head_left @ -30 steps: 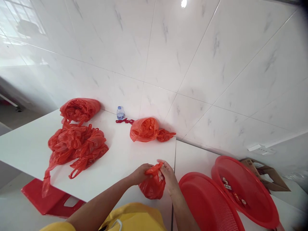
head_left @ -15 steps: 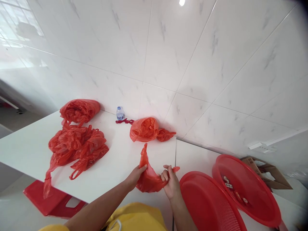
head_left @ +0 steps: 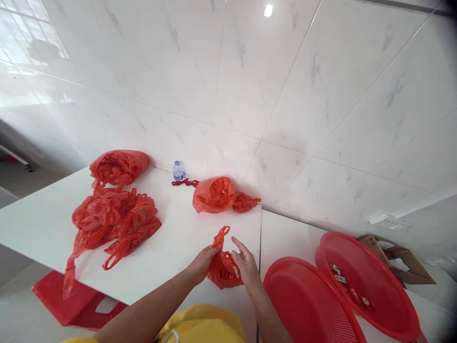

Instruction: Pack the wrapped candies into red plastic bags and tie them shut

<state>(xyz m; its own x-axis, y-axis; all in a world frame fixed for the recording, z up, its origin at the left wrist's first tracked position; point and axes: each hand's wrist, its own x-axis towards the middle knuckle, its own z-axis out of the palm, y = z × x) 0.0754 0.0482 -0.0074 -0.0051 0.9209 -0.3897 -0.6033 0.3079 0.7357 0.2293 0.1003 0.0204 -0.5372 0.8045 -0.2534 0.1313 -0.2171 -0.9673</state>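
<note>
Both my hands hold a small filled red plastic bag (head_left: 223, 269) at the near edge of the white table (head_left: 171, 247). My left hand (head_left: 203, 262) pinches the bag's upper left side, where a handle loop sticks up. My right hand (head_left: 245, 269) is cupped against the bag's right side, with the index finger stretched out over it. The bag rests low on the table edge between the two hands.
A pile of loose red bags (head_left: 114, 219) lies at the left. A stuffed red bag (head_left: 219, 194) and a small water bottle (head_left: 178, 170) sit by the tiled wall. Two red mesh baskets (head_left: 307, 305) (head_left: 371, 281) stand at the right, a red stool (head_left: 71, 300) below left.
The bag's handles, pulled apart half a second ago, have come together. One handle loop now stands up at my left fingers, and my right hand has moved in against the bag.
</note>
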